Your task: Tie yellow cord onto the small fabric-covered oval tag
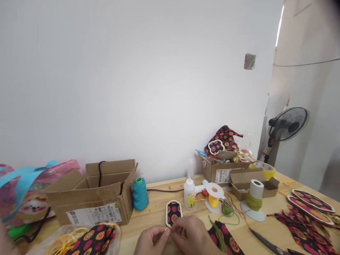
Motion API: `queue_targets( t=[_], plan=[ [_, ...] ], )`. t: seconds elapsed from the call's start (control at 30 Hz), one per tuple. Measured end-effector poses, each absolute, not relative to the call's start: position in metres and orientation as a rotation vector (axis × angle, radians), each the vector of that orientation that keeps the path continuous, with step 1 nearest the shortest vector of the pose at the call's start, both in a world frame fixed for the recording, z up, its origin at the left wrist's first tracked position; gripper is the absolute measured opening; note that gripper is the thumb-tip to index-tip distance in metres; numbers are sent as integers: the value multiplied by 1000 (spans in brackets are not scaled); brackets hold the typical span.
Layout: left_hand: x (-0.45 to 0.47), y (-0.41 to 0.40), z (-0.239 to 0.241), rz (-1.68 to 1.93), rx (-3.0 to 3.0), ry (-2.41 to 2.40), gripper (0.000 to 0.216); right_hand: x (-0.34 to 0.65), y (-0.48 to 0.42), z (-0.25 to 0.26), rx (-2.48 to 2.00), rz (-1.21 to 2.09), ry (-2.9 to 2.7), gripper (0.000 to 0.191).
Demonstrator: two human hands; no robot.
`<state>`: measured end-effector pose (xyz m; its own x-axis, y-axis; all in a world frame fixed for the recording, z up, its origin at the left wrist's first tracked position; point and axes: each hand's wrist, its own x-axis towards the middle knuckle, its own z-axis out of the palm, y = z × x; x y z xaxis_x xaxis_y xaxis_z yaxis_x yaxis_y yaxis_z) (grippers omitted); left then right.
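At the front edge of the table, my left hand [152,241] and my right hand [192,234] meet with fingertips pinched together. A bit of thin yellow cord [167,228] shows at the left fingertips. What the right fingers pinch is mostly hidden by the hand. Just beyond them lies a rounded rectangular piece with dark patterned fabric and a pale rim [174,212]. Beside my right hand are dark patterned fabric [231,242] and a strand of green cord [218,233].
Behind stand a glue bottle [189,194], a yellow cord spool [214,198], a teal thread cone [140,194] and a cardboard box [90,198]. Scissors [265,241] lie right, near a green cord spool [254,202]. A plastic bag with yellow cord [66,242] sits front left.
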<state>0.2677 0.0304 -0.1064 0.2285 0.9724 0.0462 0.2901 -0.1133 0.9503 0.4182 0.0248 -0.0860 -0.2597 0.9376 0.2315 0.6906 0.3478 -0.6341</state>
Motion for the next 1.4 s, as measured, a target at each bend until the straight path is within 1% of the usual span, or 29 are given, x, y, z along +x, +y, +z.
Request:
queue_targets(
  t=[0.27,0.5,0.77,0.93,1.17,1.3,1.4],
  plan=[
    [267,24,-93,1038,1428,1165,36,419,20,-81,-1317,525,-1954,11],
    [271,24,-95,1016,1566,1195,30,421,22,-82,-1271,485,-1929,9],
    [268,24,-94,1048,1439,1105,32,419,21,-82,-1226,510,-1957,6],
    [269,24,-92,1100,1381,1128,34,418,23,-88,-1192,485,-1972,6],
    [268,25,-95,1135,1430,1188,24,419,25,-90,-1185,487,-1977,10],
    [268,25,-94,1167,1357,1201,21,420,24,-89,-1195,495,-1981,11],
    [271,25,-91,1245,1226,1181,25,419,23,-88,-1213,510,-1981,10]
  ],
)
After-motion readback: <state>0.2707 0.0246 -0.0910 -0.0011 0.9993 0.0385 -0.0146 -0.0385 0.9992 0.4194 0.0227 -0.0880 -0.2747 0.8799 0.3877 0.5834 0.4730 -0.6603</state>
